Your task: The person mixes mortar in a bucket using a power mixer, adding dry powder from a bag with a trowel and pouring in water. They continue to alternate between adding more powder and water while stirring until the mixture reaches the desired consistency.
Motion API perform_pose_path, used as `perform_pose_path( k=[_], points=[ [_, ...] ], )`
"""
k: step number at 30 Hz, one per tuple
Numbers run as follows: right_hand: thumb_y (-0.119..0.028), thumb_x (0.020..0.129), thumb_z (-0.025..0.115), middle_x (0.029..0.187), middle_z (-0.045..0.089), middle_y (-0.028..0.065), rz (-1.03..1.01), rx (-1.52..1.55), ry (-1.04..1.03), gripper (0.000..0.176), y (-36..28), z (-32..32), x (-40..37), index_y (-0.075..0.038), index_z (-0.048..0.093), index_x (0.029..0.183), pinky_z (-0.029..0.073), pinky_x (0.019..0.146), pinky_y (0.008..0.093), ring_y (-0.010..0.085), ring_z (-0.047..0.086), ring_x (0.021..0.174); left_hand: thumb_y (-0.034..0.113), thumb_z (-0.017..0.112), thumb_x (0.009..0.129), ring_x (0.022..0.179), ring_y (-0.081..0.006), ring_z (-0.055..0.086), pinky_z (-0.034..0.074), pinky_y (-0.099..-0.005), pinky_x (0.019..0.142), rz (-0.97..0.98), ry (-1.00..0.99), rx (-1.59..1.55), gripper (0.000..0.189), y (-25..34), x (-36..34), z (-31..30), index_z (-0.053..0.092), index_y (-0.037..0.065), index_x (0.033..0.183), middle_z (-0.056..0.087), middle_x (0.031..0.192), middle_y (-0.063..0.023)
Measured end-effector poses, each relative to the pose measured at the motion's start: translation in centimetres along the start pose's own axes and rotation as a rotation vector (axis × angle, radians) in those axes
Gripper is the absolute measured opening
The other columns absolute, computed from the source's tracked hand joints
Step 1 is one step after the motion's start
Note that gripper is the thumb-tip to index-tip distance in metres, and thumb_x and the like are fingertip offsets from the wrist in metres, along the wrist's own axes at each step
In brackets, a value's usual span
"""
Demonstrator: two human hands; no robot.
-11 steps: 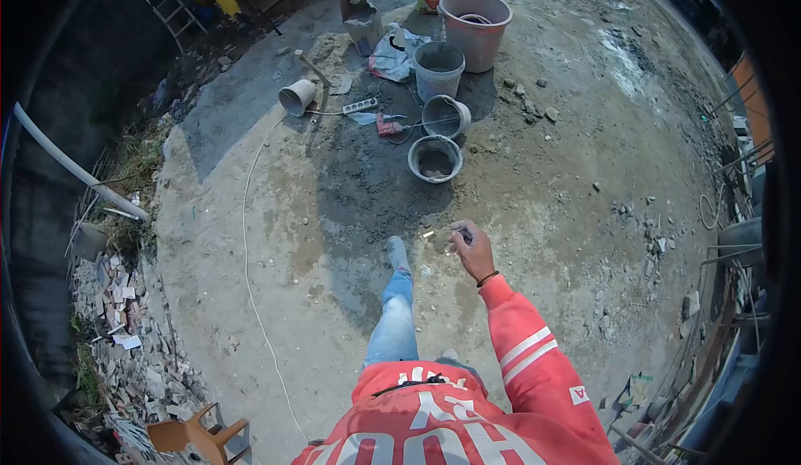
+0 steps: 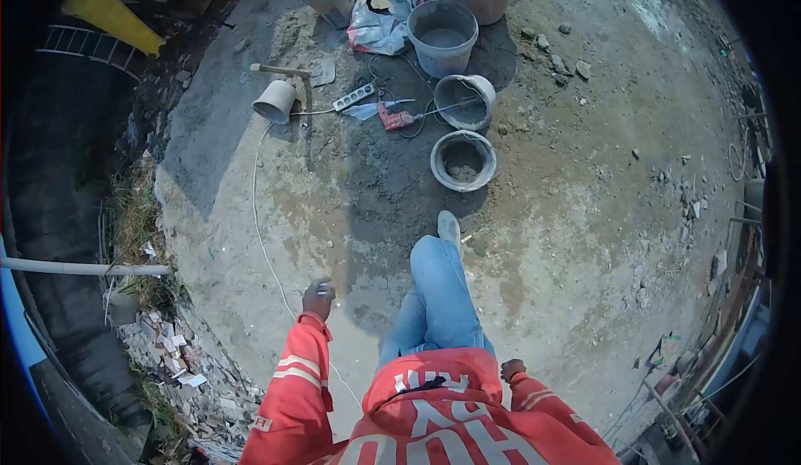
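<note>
Both hands, left hand (image 2: 319, 296) and right hand (image 2: 512, 370), look too blurry to tell open from shut. Ahead of them sits a round bucket (image 2: 463, 186), pale-rimmed, with shadowy gray stuff (image 2: 464, 167) inside.

The left hand (image 2: 319, 300) hangs near a cable (image 2: 255, 190), the right hand (image 2: 513, 370) beside the hoodie (image 2: 438, 419). Well ahead of the left fingers (image 2: 323, 285) lie a tipped pot (image 2: 276, 100), a power strip (image 2: 354, 98) and a drill (image 2: 394, 117).
</note>
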State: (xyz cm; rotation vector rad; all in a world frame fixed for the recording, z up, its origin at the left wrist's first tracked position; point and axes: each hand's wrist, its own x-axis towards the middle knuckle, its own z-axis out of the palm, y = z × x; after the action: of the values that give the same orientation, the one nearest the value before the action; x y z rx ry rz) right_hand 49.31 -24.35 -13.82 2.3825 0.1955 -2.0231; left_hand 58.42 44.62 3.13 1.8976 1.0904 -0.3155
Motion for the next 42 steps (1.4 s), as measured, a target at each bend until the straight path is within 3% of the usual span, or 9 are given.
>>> perform_pose_path(
  k=[6, 7, 10, 14, 19, 26, 32, 40, 42],
  points=[
    [-0.018, 0.096, 0.06, 0.087, 0.079, -0.0005, 0.453, 0.51, -0.134, 0.019, -7.1, -13.2, 3.8, -0.015, 0.079, 0.093, 0.061, 0.061, 0.0313, 0.0162, 0.076, 0.073, 0.009, 0.071, 0.086, 0.084, -0.0179, 0.071, 0.058, -0.0315, 0.081, 0.245, -0.096, 0.203, 0.039, 25.5, 35.1, 2.4, 0.064, 0.008, 0.124, 0.073, 0.096, -0.0079],
    [-0.019, 0.096, 0.061, 0.084, 0.078, 0.0016, 0.012, -0.136, -0.112, 0.02, -8.1, -17.9, 7.6, -0.013, 0.078, 0.089, 0.061, 0.058, 0.0324, 0.0167, 0.076, 0.071, 0.01, 0.072, 0.085, 0.086, -0.018, 0.072, 0.058, -0.0317, 0.081, 0.276, -0.114, 0.233, 0.04, 26.2, 40.6, 4.1, 0.065, 0.008, 0.124, 0.073, 0.096, -0.0077],
    [-0.019, 0.095, 0.06, 0.077, 0.073, 0.0131, 0.407, 1.045, 0.452, 0.02, -14.9, -35.2, 22.3, -0.001, 0.067, 0.098, 0.058, 0.055, 0.0353, 0.0232, 0.073, 0.064, 0.013, 0.076, 0.083, 0.092, -0.0212, 0.072, 0.058, -0.0349, 0.083, 0.305, -0.159, 0.38, 0.043, 28.8, 55.5, 11.1, 0.064, 0.008, 0.124, 0.074, 0.099, -0.01],
    [-0.029, 0.083, 0.075, 0.092, 0.073, 0.0177, 0.048, 0.807, 0.804, 0.044, -23.6, -65.3, 34.2, -0.005, 0.066, 0.119, 0.055, 0.083, 0.0457, 0.0377, 0.071, 0.091, 0.022, 0.08, 0.081, 0.097, -0.0318, 0.071, 0.056, -0.041, 0.09, 0.352, -0.397, 0.691, 0.049, 27.6, 67.3, 20.5, 0.063, 0.007, 0.125, 0.073, 0.106, -0.0154],
    [-0.038, 0.08, 0.078, 0.119, 0.068, 0.0254, 0.042, 0.689, 1.034, 0.069, -23.0, -79.4, 50.0, -0.008, 0.054, 0.137, 0.052, 0.095, 0.0478, 0.0428, 0.066, 0.109, 0.031, 0.084, 0.077, 0.111, -0.0384, 0.066, 0.055, -0.0452, 0.092, 0.483, -0.495, 0.939, 0.062, 19.8, 78.5, 33.8, 0.06, 0.007, 0.129, 0.066, 0.124, -0.0191],
    [-0.027, 0.088, 0.067, 0.125, 0.066, 0.0259, -0.107, 0.61, 1.206, 0.054, -24.2, -79.0, 56.6, -0.008, 0.056, 0.137, 0.05, 0.097, 0.0488, 0.0471, 0.063, 0.112, 0.023, 0.087, 0.067, 0.126, -0.0383, 0.055, 0.047, -0.055, 0.103, 0.691, -0.412, 1.059, 0.087, 13.6, 86.0, 43.2, 0.047, 0.016, 0.144, 0.053, 0.138, -0.0151],
    [-0.009, 0.097, 0.05, 0.098, 0.066, 0.0086, -0.289, 0.88, 1.118, 0.043, -24.1, -81.7, 54.7, -0.01, 0.057, 0.139, 0.052, 0.077, 0.0313, 0.014, 0.06, 0.079, 0.022, 0.086, 0.063, 0.123, -0.0363, 0.057, 0.04, -0.0584, 0.106, 0.785, -0.39, 1.078, 0.082, 12.2, 89.1, 43.5, 0.052, 0.015, 0.137, 0.058, 0.128, -0.0139],
    [-0.04, 0.096, 0.064, 0.113, 0.067, 0.0087, 0.38, 1.504, 0.732, 0.05, -15.0, -91.7, 55.6, -0.011, 0.061, 0.136, 0.057, 0.085, 0.0421, 0.0227, 0.067, 0.101, 0.026, 0.081, 0.064, 0.108, -0.0425, 0.064, 0.051, -0.047, 0.094, 0.573, -0.862, 0.587, 0.076, 25.5, 79.4, 30.6, 0.05, 0.009, 0.131, 0.066, 0.117, -0.0232],
    [-0.047, 0.087, 0.072, 0.125, 0.068, 0.0209, 0.411, 0.934, 1.035, 0.069, -16.2, -91.2, 52.4, -0.002, 0.058, 0.137, 0.052, 0.093, 0.0478, 0.0337, 0.072, 0.097, 0.029, 0.082, 0.066, 0.108, -0.0425, 0.065, 0.051, -0.0467, 0.093, 0.408, -0.973, 0.486, 0.076, 31.9, 76.3, 28.0, 0.049, 0.009, 0.132, 0.066, 0.117, -0.0244]
  ],
)
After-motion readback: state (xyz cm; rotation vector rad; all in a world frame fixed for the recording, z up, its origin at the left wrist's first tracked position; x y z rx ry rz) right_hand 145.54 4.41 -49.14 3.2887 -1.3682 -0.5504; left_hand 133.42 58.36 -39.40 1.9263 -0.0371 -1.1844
